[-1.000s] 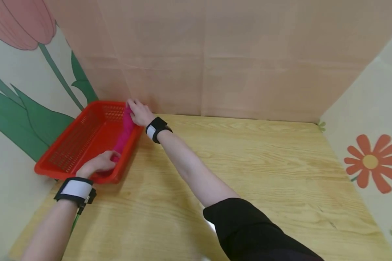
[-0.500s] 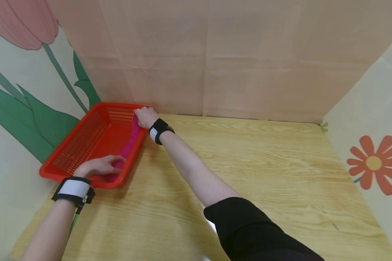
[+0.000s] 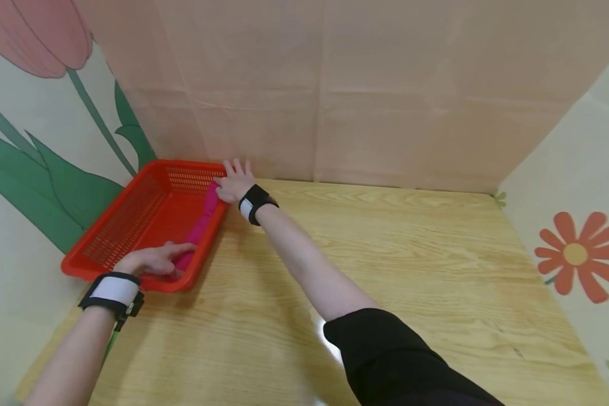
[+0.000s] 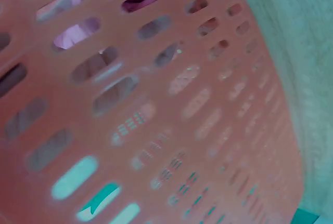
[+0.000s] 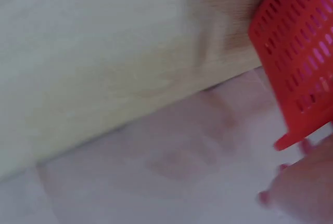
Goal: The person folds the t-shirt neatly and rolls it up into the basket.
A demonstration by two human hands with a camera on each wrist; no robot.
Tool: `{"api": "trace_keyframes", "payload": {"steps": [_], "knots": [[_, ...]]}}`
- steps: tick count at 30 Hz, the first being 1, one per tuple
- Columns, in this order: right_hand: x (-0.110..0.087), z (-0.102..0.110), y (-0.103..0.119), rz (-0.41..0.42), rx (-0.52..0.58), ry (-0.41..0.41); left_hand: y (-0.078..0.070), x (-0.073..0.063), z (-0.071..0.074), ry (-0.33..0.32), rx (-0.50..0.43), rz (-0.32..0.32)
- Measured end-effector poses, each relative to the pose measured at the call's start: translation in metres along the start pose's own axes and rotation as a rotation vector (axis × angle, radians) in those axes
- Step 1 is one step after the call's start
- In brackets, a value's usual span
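Note:
A pink cloth point(image 3: 199, 226) lies as a long narrow strip inside a red plastic basket point(image 3: 147, 208), along its right wall. My left hand point(image 3: 154, 259) reaches over the basket's near rim, its fingers extended over the near end of the cloth. At the far right corner, my right hand point(image 3: 235, 185) is spread over the rim, fingers straight and apart, beside the far end of the cloth. In the left wrist view the slotted basket wall point(image 4: 156, 104) covers most of the hand, with bits of pink showing through. The right wrist view catches part of the right hand point(image 5: 304, 182) by the basket corner.
The basket stands at the left back of a wood-grain table point(image 3: 385, 265), close to the tulip-printed left wall point(image 3: 25, 197). A pinkish sheet point(image 3: 335, 101) hangs behind the table. On the right is a wall with an orange flower point(image 3: 576, 254).
The right hand has let go of the cloth's far end, opened its fingers and drawn right. The cloth has settled against the basket's right wall. The left fingers have straightened off the near end.

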State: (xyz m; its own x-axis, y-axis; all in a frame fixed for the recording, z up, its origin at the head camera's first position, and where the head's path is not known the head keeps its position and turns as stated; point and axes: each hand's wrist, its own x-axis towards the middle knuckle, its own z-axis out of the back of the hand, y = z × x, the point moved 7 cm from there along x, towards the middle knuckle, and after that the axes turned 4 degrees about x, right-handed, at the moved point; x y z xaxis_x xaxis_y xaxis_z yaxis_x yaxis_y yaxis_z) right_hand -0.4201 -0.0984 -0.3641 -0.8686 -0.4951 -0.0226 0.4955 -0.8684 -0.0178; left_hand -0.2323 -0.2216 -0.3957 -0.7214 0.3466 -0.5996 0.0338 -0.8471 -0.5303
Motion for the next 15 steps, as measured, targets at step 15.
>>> {"api": "trace_keyframes", "payload": {"steps": [15], "knots": [[-0.039,0.014,-0.124,-0.029,0.085,-0.270,-0.085,-0.019,0.098,-0.389,0.324,-0.022]]}}
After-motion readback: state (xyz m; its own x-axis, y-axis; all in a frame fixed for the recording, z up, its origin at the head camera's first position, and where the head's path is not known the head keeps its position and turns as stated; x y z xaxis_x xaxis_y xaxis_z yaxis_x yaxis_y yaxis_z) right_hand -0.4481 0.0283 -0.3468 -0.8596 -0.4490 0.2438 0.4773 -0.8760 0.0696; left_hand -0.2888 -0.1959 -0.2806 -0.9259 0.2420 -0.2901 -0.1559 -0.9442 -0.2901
